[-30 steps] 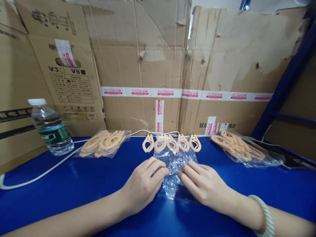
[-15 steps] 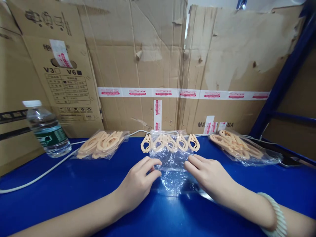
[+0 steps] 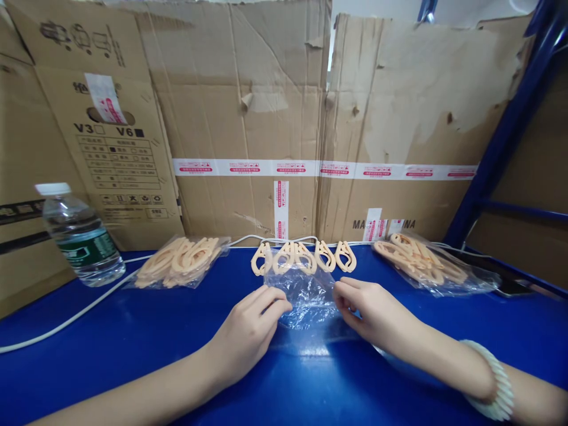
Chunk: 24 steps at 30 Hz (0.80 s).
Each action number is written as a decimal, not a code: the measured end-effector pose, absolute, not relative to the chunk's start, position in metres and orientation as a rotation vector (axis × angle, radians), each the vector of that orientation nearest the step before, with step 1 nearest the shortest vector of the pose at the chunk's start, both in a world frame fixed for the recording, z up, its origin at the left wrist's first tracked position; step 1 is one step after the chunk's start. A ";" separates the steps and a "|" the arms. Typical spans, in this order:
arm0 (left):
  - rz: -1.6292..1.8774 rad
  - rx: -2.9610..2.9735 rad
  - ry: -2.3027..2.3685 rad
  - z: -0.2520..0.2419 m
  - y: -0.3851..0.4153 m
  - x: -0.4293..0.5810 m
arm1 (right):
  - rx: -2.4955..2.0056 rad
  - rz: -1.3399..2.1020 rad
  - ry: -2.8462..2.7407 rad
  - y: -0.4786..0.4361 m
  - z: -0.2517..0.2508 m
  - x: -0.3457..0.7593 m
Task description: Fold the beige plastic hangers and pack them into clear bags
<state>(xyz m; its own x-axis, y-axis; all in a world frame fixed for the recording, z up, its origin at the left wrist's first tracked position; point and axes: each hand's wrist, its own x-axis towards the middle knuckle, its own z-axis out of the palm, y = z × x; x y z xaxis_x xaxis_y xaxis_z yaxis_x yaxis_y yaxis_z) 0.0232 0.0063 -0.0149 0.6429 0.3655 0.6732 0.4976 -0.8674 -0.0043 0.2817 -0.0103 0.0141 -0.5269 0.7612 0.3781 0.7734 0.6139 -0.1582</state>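
Head view: pinched at its sides by the left hand (image 3: 252, 324) and right hand (image 3: 373, 309), the clear bag (image 3: 306, 290) is held spread between them, its far edge now lowered from the beige hangers (image 3: 319, 257) beyond, so it seemingly is still being arranged.

The head camera looks forward-down over both hands (image 3: 249, 328).

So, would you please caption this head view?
Left hand and right hand hold a clear bag near five beige pieces.
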 end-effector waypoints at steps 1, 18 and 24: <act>-1.031 -2.680 -0.706 -0.015 0.007 0.023 | -1.219 -0.077 -2.423 -0.010 0.013 0.282; -1.108 -2.753 -0.725 -0.017 0.008 0.022 | -1.210 -0.118 -2.379 0.025 0.038 0.317; -1.064 -2.768 -0.673 -0.015 0.004 0.023 | -1.373 -0.213 -2.537 0.095 0.031 0.357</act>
